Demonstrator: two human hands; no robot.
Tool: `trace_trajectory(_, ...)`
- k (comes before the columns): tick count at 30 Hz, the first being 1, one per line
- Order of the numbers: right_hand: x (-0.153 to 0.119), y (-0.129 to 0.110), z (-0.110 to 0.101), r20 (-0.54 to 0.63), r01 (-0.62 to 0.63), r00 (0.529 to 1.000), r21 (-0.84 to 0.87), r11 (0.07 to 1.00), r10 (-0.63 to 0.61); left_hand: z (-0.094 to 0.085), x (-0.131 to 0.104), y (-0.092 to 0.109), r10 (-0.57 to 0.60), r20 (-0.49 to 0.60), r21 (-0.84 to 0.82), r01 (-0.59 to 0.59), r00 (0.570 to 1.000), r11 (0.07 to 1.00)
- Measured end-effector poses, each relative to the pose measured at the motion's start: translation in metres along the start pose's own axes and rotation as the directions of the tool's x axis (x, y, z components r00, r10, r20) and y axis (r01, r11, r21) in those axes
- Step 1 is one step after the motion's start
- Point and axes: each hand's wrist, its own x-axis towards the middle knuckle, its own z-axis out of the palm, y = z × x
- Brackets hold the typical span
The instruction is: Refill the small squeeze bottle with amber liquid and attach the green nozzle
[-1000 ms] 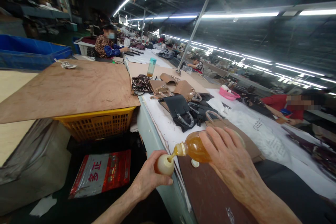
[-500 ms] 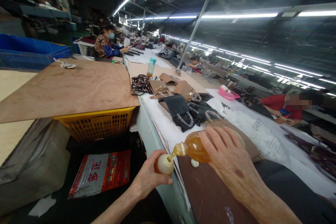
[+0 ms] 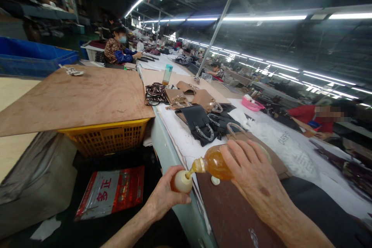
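My right hand (image 3: 252, 166) is wrapped round a clear plastic bottle (image 3: 215, 162) of amber liquid, tipped on its side with its neck pointing left. A yellowish stream (image 3: 189, 173) runs from its mouth into a small pale squeeze bottle (image 3: 182, 182). My left hand (image 3: 162, 193) grips that small bottle, its open top tilted toward the larger one. Just below the large bottle, a white cap (image 3: 215, 180) lies at the edge of a dark brown sheet (image 3: 229, 209) on the table.
Black handbags (image 3: 196, 122) and tan handbags (image 3: 205, 99) lie ahead, near a teal-capped bottle (image 3: 167, 74). A brown board (image 3: 87, 97) covers a yellow crate (image 3: 110, 135) on the left. A pink basket (image 3: 252, 104) stands farther right. Co-workers sit at left (image 3: 116, 50) and right (image 3: 308, 120).
Both hands and both bottles hold nearly the same position. The liquid keeps running from the large bottle into the small one.
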Motion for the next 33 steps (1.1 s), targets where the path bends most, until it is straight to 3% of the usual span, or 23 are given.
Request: trace_trajectory(33,0.0017,-0.0007,-0.0014,0.021,-0.001,1.000,-0.021,1.000,0.002,0.0007,-0.0033,0.0026,0.033,-0.058,0.073,-0.029,0.998,0.997)
